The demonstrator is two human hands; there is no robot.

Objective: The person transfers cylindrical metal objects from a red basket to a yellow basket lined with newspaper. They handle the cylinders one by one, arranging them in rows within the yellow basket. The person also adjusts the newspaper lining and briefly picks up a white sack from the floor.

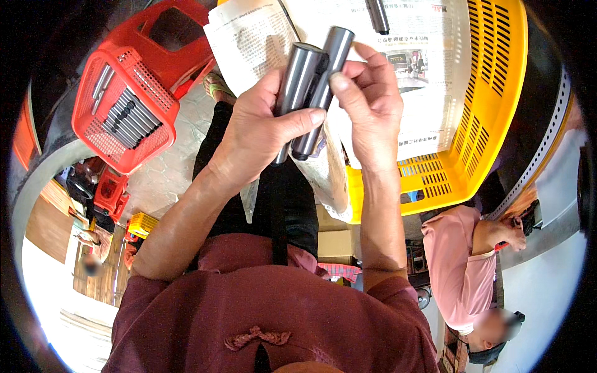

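Between my thumbs, my left hand (264,121) grips a fat dark rod (299,74) beside a thin dark rod (337,51), which my right hand (376,105) pinches. I think I'm handling both together; the next move needs a steady squeeze.

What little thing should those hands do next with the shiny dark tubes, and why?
Maybe lower the dark tubes onto the newspaper: the left hand and right hand hold them up, and another tube already lies on that paper in the yellow basket.
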